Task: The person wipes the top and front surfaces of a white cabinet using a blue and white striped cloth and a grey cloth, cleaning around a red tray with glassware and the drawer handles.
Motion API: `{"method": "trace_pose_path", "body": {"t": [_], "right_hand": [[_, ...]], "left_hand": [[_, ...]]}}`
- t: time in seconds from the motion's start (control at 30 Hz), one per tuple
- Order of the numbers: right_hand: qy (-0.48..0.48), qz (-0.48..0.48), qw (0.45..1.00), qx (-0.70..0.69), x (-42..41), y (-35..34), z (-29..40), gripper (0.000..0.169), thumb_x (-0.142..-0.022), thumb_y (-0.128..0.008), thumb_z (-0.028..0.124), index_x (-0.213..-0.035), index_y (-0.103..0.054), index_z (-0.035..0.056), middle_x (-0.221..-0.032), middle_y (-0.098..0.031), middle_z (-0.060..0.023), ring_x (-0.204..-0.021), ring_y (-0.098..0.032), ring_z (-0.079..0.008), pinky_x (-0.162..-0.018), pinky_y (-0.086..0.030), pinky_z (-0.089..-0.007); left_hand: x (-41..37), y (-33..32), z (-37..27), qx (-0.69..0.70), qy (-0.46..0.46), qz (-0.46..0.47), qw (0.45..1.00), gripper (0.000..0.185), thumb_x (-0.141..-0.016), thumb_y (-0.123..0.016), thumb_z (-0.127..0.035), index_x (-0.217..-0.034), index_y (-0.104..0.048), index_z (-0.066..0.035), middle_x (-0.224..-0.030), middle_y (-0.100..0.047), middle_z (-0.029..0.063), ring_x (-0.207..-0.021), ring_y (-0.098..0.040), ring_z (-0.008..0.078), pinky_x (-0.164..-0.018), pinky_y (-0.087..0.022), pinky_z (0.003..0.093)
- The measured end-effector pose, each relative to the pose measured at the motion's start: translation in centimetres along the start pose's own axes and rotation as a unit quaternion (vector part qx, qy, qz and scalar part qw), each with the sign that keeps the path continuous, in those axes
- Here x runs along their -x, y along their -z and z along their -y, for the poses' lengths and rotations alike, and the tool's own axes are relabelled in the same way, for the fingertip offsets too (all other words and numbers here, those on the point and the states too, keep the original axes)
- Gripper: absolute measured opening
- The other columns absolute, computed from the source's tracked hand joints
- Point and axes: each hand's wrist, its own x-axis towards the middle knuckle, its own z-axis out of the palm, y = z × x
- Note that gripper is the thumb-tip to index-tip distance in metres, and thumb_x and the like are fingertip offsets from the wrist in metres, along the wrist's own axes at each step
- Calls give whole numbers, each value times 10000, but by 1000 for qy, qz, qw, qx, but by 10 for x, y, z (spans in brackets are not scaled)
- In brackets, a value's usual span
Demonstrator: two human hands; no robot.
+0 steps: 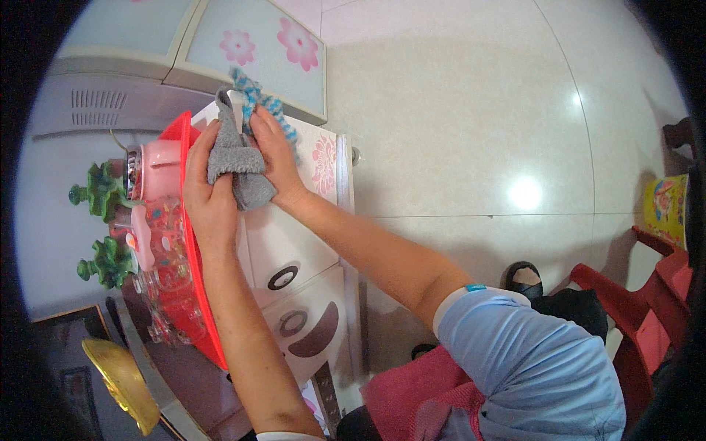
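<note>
A folded grey towelling cloth [237, 160] is pinched in my left hand [207, 187], with the fingers and thumb on its left side. Just to the right, my right hand [276, 157] touches the grey cloth's edge. Its fingertips press on a blue-and-white patterned cloth [248, 93], which hangs crumpled beyond and behind them. Between the two cloths shows a small white edge [236, 105]; what it belongs to is mostly hidden. Both hands are above a white cabinet [298, 242] with a pink flower print and dark panda-like markings.
Left of my hands, a red tray [207, 308] holds clear glassware [176, 275] and a pink container [162, 168]. Green glass ornaments [105, 262] and a gold ornament [124, 386] stand farther left. Flowered cabinet doors [259, 44] are ahead. A red plastic chair [634, 275] stands on the tiled floor [469, 138].
</note>
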Motion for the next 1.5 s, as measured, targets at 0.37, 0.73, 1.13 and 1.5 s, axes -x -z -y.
{"method": "trace_pose_path", "body": {"t": [0.37, 0.73, 1.13, 1.5], "right_hand": [[-98, 124, 902, 401, 30, 95, -103, 271, -802, -495, 56, -1046, -563, -40, -1201, -513, -186, -1084, -486, -346, -924, -413, -418], [101, 308, 853, 409, 159, 150, -104, 297, -843, -477, 106, -1104, -557, -10, -1203, -523, -130, -1116, -502, -291, -941, -412, -397], [-96, 70, 913, 389, 38, 134, -114, 178, -805, -511, 95, -941, -544, -17, -990, -549, -205, -944, -540, -362, -777, -457, -455], [-83, 467, 839, 266, 250, 161, -55, 122, -725, -582, 131, -785, -559, 27, -854, -527, -162, -836, -540, -343, -687, -442, -449]], "left_hand": [[-2, 2, 4, 18, 13, 11, 1000, 554, -694, -429, 132, -1218, -532, -16, -1239, -522, 103, -1195, -465, 217, -1024, -319, 304], [4, 2, 2, 4, -3, 2, 1000, 519, -722, -441, 127, -1213, -536, -13, -1220, -533, 107, -1170, -484, 212, -1012, -328, 290], [0, -3, 3, 52, 0, -2, 999, 465, -747, -462, 104, -1189, -549, -14, -1199, -546, 103, -1139, -499, 203, -995, -345, 284], [-2, 0, 16, -32, -33, 2, 999, 524, -738, -447, 110, -1229, -543, -47, -1221, -550, 78, -1131, -507, 182, -962, -382, 267]]}}
